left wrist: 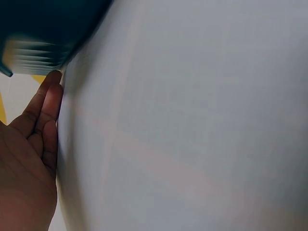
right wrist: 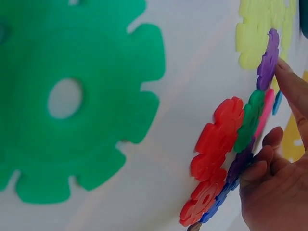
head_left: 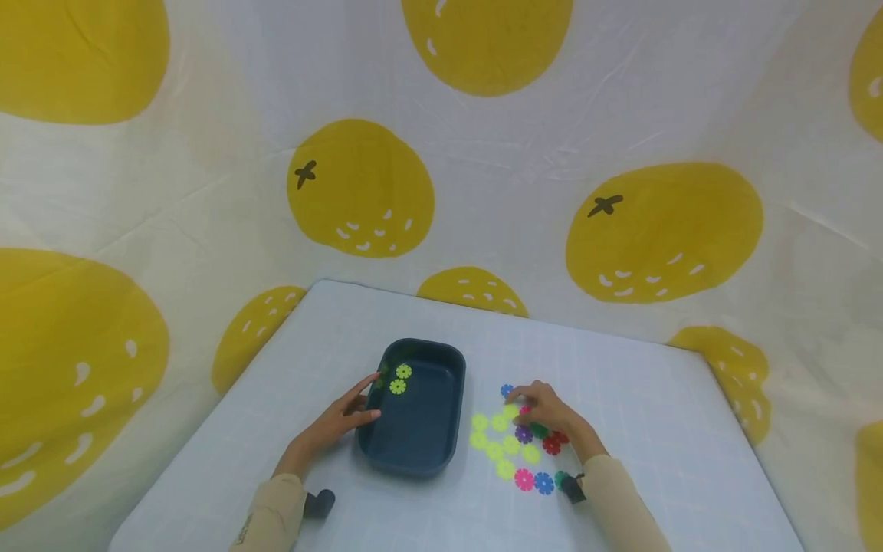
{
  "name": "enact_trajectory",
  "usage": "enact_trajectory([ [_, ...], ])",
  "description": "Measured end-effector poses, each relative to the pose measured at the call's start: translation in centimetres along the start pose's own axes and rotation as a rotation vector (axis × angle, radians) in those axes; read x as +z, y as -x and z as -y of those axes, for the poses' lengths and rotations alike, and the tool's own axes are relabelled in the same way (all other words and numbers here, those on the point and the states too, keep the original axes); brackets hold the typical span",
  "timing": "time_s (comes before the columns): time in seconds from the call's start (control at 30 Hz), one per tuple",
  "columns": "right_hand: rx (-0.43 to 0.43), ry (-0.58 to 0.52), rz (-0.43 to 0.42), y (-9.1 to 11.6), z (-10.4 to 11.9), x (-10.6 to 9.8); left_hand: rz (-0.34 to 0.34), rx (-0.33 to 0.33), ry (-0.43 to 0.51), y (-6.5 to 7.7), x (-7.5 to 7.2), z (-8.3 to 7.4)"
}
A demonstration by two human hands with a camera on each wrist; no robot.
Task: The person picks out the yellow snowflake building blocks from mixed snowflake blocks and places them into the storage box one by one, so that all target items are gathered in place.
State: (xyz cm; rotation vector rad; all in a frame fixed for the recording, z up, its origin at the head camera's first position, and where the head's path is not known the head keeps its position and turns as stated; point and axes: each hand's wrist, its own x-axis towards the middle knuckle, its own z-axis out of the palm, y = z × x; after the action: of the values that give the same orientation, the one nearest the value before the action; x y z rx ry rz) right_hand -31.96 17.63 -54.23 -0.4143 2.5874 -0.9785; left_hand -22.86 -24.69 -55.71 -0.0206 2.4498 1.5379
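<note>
My left hand (head_left: 341,418) is at the left side of a dark blue rectangular tray (head_left: 461,406), its fingers and thumb spread along the rim. In the left wrist view the fingers (left wrist: 48,103) look nearly straight, with their tips right at the tray's ribbed wall (left wrist: 36,57). Inside the tray lie two yellow-green notched discs (head_left: 398,386). My right hand (head_left: 545,408) hovers low over a spread of notched plastic discs, thumb and index parted around a yellow-green disc (head_left: 510,412). A purple disc (right wrist: 268,60) shows right by an extended fingertip in the right wrist view.
Several yellow-green discs (head_left: 494,451) lie between the tray and my right hand. Red discs (head_left: 551,445), a pink disc (head_left: 524,480), a blue disc (head_left: 543,483) and a green disc (right wrist: 110,96) are around that hand. The table (head_left: 621,368) meets a fruit-patterned cloth (head_left: 497,153) behind.
</note>
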Motion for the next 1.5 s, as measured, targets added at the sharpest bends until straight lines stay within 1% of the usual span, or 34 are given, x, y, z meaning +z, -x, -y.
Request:
enact_trajectory([
  [0.17, -0.008, 0.012, -0.006, -0.1, 0.3, 0.0, 0.006, 0.014, 0.01, -0.1, 0.0, 0.0],
  [0.23, 0.001, -0.005, -0.004, 0.0, 0.4, 0.1, 0.007, 0.017, 0.013, -0.1, 0.0, 0.1],
  [0.43, -0.015, -0.061, 0.026, 0.2, 0.5, 0.2, 0.004, 0.026, -0.001, -0.1, -0.1, 0.2],
  [0.5, 0.001, -0.063, 0.021, 0.4, 0.5, 0.3, 0.008, 0.029, -0.002, -0.1, -0.1, 0.2],
  [0.6, 0.033, -0.063, -0.009, 0.5, 0.3, 0.3, 0.01, 0.028, -0.004, -0.1, -0.1, 0.2],
  [0.67, 0.068, -0.058, -0.043, 0.5, 0.2, 0.4, 0.012, 0.03, -0.006, -0.1, -0.1, 0.3],
  [0.73, 0.084, -0.063, -0.08, 0.4, 0.2, 0.4, 0.011, 0.034, -0.004, -0.1, -0.1, 0.3],
  [0.83, 0.118, -0.116, -0.118, 0.3, 0.3, 0.3, 0.011, 0.035, -0.003, -0.2, -0.1, 0.4],
  [0.97, 0.173, -0.227, -0.133, 0.3, 1.0, 0.3, 0.009, 0.034, 0.003, -0.3, -0.1, 0.5],
  [1.1, 0.197, -0.325, -0.138, 0.5, 1.8, 0.5, 0.01, 0.04, -0.001, -0.2, 0.0, 0.6],
  [1.2, 0.181, -0.389, -0.13, 0.5, 2.4, 0.6, 0.007, 0.039, -0.006, -0.2, 0.1, 0.6],
  [1.3, 0.167, -0.483, -0.089, 0.4, 3.4, 0.5, 0.006, 0.033, -0.006, -0.3, 0.2, 0.7],
  [1.43, 0.126, -0.589, 0.007, 0.1, 5.1, 0.5, 0.02, 0.028, -0.003, -0.3, 0.0, 0.5],
  [1.5, 0.105, -0.609, 0.038, -0.4, 6.1, 0.5, 0.02, 0.027, 0.004, -0.4, -0.2, 0.2],
])
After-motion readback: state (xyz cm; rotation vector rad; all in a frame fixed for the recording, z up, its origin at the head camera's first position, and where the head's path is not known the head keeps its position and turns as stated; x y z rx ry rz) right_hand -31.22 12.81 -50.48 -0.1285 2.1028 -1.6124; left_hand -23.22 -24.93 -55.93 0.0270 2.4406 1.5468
